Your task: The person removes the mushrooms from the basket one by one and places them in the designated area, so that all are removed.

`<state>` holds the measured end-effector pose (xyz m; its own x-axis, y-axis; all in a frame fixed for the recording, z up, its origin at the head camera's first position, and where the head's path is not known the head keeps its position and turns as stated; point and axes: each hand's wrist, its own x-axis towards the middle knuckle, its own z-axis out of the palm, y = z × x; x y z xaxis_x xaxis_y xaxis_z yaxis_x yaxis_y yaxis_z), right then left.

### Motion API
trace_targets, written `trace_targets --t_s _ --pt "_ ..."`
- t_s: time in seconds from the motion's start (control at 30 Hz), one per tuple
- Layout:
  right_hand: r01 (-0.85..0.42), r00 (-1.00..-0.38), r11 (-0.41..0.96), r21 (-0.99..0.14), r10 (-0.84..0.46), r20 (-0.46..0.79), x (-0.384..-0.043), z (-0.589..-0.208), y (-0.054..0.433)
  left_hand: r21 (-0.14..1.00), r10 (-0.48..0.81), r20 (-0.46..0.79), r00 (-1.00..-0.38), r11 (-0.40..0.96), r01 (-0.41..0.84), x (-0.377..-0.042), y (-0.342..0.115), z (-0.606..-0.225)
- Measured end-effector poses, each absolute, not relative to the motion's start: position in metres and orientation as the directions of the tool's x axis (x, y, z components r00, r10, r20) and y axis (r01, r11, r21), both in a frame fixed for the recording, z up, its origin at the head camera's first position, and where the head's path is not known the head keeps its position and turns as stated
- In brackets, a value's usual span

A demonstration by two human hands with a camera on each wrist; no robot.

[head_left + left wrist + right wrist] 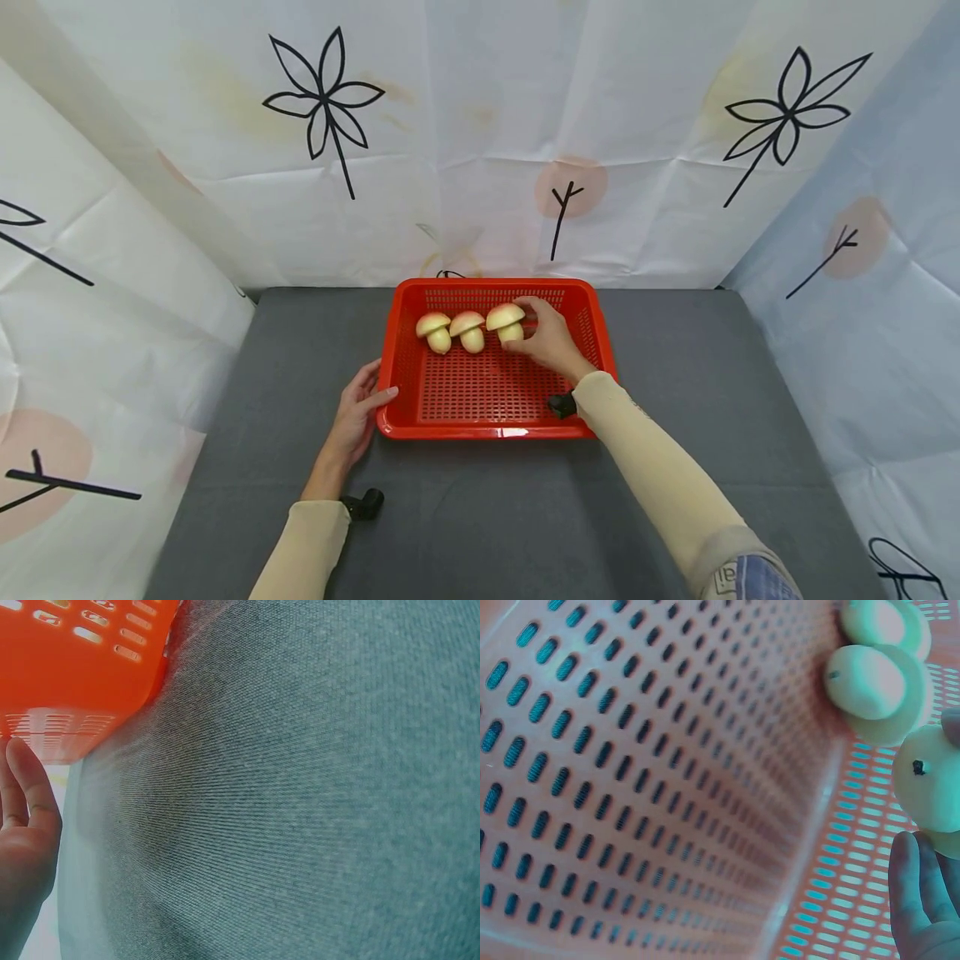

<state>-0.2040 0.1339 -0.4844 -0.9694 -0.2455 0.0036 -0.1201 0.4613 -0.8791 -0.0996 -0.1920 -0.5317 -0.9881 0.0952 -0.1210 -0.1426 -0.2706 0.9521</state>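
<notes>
Flower-printed cloth (465, 125) backs the grey tabletop (480, 517). Leftmost, the left hand (356, 412) grips a red basket (480, 432) by its left rim (390, 333); inside, two mushrooms (434, 325) lie beside a third mushroom (505, 316), pinched by the right hand (551, 337); the right sleeve (652, 467) bears a patch (726, 577), lettering too small to read.

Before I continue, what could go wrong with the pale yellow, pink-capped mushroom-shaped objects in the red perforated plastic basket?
The right hand holds the rightmost mushroom, whose rounded shape might slip. The middle mushroom sits close beside it and could get knocked. The left hand holds the basket by its left rim; a tug there might shift everything inside.
</notes>
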Motion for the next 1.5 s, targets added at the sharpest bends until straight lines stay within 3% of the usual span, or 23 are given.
trace_targets --t_s 0.8,1.2,1.5 --pt "-0.352 -0.930 0.313 -0.882 -0.225 0.291 -0.159 -0.409 0.179 0.949 0.103 -0.108 -0.989 -0.284 -0.133 -0.099 -0.193 -0.534" --pt "-0.390 -0.919 0.228 -0.892 -0.155 0.362 -0.146 -0.416 0.234 0.950 0.101 -0.118 -0.988 -0.279 -0.142 -0.100 -0.194 -0.534" --pt "-0.379 -0.923 0.257 -0.889 -0.044 0.381 -0.134 -0.424 0.266 0.948 0.102 -0.120 -0.988 -0.283 -0.144 -0.099 -0.193 -0.532"
